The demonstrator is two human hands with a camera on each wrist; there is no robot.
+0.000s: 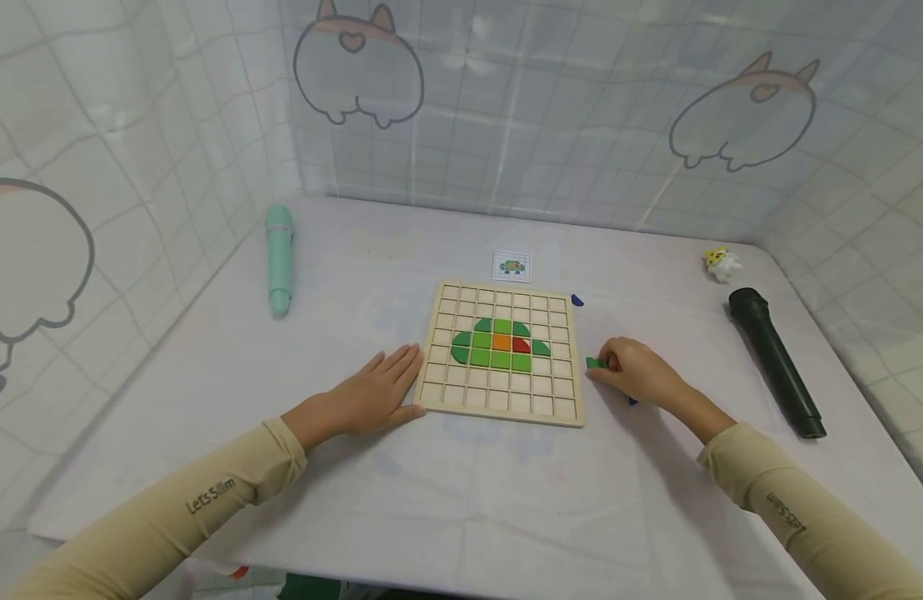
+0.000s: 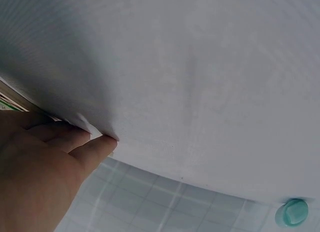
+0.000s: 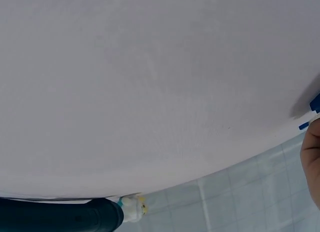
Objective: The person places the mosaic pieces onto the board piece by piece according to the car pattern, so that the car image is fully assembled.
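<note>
A wooden grid board (image 1: 502, 400) lies on the white table, with green, orange and red tiles (image 1: 499, 342) forming a turtle shape in its middle rows. My left hand (image 1: 377, 392) lies flat on the table with straight fingers against the board's left edge. My right hand (image 1: 636, 371) rests just right of the board and pinches a small green tile (image 1: 596, 363) at its fingertips. A blue piece (image 1: 632, 402) peeks out under that hand. In the left wrist view my left fingers (image 2: 75, 142) press on the tablecloth by the board's edge.
A small pattern card (image 1: 511, 266) lies behind the board, a blue piece (image 1: 576, 300) by its far right corner. A teal microphone (image 1: 279, 257) lies at left, a black microphone (image 1: 775, 360) at right, a small yellow-white toy (image 1: 721, 263) behind it. Tiled walls surround the table.
</note>
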